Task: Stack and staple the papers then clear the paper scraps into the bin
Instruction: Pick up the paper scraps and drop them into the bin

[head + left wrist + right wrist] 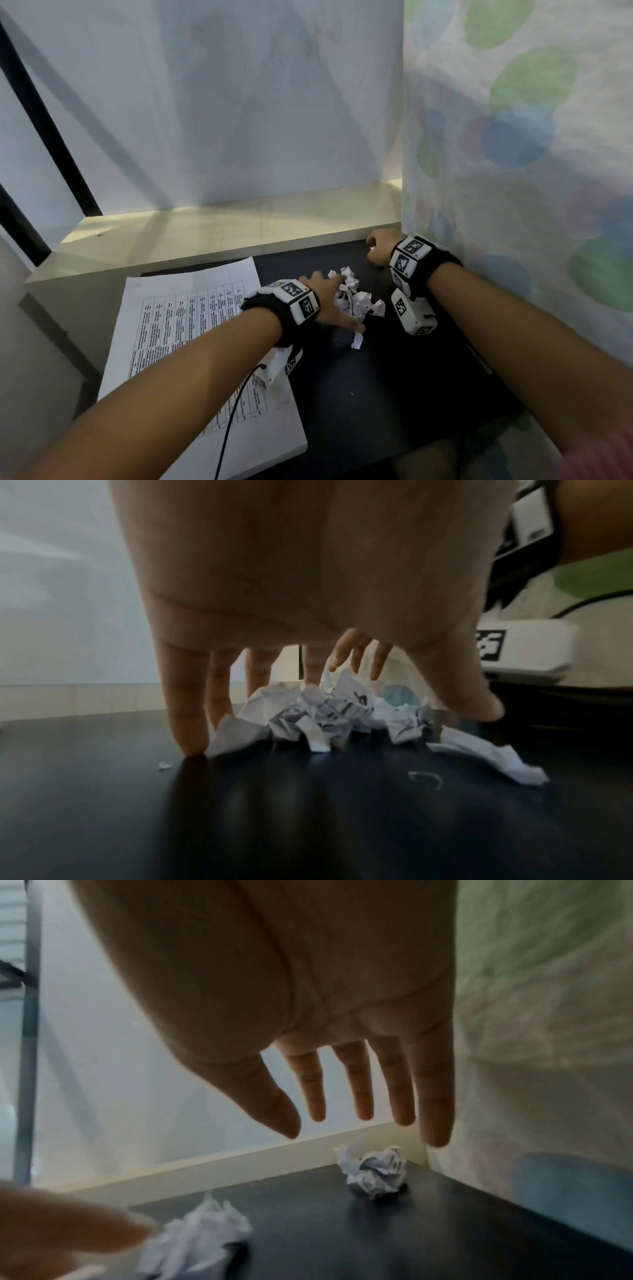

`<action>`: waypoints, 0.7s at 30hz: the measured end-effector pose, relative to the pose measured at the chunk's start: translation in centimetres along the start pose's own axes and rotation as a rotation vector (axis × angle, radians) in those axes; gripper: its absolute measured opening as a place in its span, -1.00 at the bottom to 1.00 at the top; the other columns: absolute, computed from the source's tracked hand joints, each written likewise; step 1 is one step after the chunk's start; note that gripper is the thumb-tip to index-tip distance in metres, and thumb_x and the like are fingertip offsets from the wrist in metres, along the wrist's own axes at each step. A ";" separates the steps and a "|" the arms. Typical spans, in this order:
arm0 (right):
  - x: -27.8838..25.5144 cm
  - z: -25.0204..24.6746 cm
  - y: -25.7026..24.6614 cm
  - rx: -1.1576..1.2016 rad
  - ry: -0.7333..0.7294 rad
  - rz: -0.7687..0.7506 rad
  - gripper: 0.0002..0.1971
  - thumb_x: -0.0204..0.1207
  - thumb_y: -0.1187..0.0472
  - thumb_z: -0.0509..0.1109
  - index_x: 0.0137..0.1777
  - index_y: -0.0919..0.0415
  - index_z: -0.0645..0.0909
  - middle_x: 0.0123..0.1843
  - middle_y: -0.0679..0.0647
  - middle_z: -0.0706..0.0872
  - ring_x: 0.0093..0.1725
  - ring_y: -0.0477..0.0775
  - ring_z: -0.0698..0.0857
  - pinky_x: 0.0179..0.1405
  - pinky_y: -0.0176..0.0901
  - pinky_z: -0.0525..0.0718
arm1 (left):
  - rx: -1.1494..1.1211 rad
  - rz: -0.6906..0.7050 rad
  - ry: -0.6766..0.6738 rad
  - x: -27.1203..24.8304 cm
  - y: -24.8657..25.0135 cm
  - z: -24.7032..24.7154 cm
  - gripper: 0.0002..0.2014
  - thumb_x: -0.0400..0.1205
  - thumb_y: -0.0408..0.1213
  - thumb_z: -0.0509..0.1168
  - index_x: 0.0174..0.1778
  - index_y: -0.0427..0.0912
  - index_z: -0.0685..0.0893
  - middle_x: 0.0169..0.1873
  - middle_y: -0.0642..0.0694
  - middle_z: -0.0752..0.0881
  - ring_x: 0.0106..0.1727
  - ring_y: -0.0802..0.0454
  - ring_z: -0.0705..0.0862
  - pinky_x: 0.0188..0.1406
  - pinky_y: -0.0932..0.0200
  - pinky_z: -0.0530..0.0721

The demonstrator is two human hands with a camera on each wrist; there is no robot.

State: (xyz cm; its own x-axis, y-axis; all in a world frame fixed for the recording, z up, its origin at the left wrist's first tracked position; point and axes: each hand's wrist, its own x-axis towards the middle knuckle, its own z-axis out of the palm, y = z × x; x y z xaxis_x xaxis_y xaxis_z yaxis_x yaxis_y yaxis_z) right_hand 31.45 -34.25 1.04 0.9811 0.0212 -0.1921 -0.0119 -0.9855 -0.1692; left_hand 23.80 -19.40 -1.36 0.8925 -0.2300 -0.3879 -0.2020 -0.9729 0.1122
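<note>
Left hand [337, 301] spread wide, fingertips down on the dark tabletop [394, 377] round the paper scraps [356, 296] — looks like corralling them. Right hand [378, 250] open, empty, at 1 o'clock of the pile. Only the right wrist view shows its target — a stray ball [373, 1173] in the corner. Stacked papers [191, 342] at 9 o'clock.

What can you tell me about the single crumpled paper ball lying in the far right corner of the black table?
The crumpled paper ball is white paper with dark print, crushed into a loose, rough lump. It lies on the black table, close to the pale ledge and the dotted curtain. It sits apart from the scrap pile. The right hand hovers above it with fingers straight and spread; nothing but the table touches it.
</note>
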 end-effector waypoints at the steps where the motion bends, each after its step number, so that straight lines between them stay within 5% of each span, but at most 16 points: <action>1: 0.7 0.2 0.3 -0.029 0.015 0.011 -0.56 0.48 0.18 0.28 0.37 0.21 0.54 0.37 0.22 0.62 0.32 0.25 0.62 0.32 0.02 0.63 | 0.019 0.014 -0.004 -0.1 0.0 0.1 0.07 0.29 0.41 0.37 0.65 0.16 0.02 0.59 -0.21 0.23 0.58 -0.37 0.25 0.50 -0.27 0.35; 5: 2.6 1.4 1.0 -0.077 -0.036 0.027 -0.44 0.46 0.14 0.24 0.51 0.13 0.39 0.51 0.25 0.49 0.44 0.31 0.51 0.43 0.10 0.53 | 0.041 0.037 0.007 0.5 -0.3 0.3 0.12 0.27 0.40 0.39 0.65 0.22 -0.08 0.58 -0.22 0.22 0.56 -0.39 0.24 0.48 -0.30 0.35; 10: 1.5 2.0 0.5 0.010 -0.144 -0.019 -0.67 0.50 0.24 0.26 0.21 0.27 0.69 0.29 0.20 0.72 0.24 0.22 0.69 0.32 0.02 0.65 | 0.002 0.012 0.024 2.3 -0.8 -0.1 0.21 0.22 0.39 0.43 0.65 0.22 -0.17 0.57 -0.26 0.20 0.56 -0.36 0.28 0.48 -0.31 0.40; 13: -1.3 1.8 -0.1 0.000 -0.224 -0.107 -0.66 0.56 0.27 0.26 0.30 0.26 0.65 0.34 0.19 0.68 0.30 0.20 0.65 0.34 -0.02 0.62 | -0.007 0.041 0.025 2.7 -0.6 0.0 0.19 0.24 0.37 0.44 0.66 0.20 -0.15 0.54 -0.26 0.24 0.54 -0.35 0.33 0.46 -0.26 0.45; 18: -6.8 1.5 -0.7 0.044 -0.338 -0.214 -0.56 0.56 0.21 0.33 0.43 0.27 0.47 0.42 0.22 0.58 0.39 0.19 0.57 0.35 -0.11 0.52 | -0.036 0.067 0.000 2.1 0.6 0.1 -0.11 0.35 0.20 0.47 0.56 0.06 0.27 0.43 -0.21 0.36 0.42 -0.30 0.47 0.36 -0.19 0.56; 21: -8.1 2.0 -0.8 0.059 -0.358 -0.218 -0.43 0.35 0.06 0.55 0.36 0.10 0.53 0.33 0.13 0.66 0.28 0.12 0.65 0.24 -0.13 0.62 | 0.054 0.115 0.002 1.4 1.1 0.0 -0.37 0.48 0.08 0.38 0.42 -0.13 0.45 0.37 -0.19 0.52 0.43 -0.24 0.43 0.39 -0.12 0.53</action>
State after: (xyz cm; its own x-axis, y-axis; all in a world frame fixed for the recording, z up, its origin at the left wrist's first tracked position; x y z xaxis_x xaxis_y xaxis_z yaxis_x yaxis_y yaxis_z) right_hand 23.14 -33.27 0.80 0.8333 0.2956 -0.4672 0.1673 -0.9402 -0.2965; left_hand 24.78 -20.79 -1.81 0.8629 -0.3406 -0.3734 -0.3249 -0.9398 0.1064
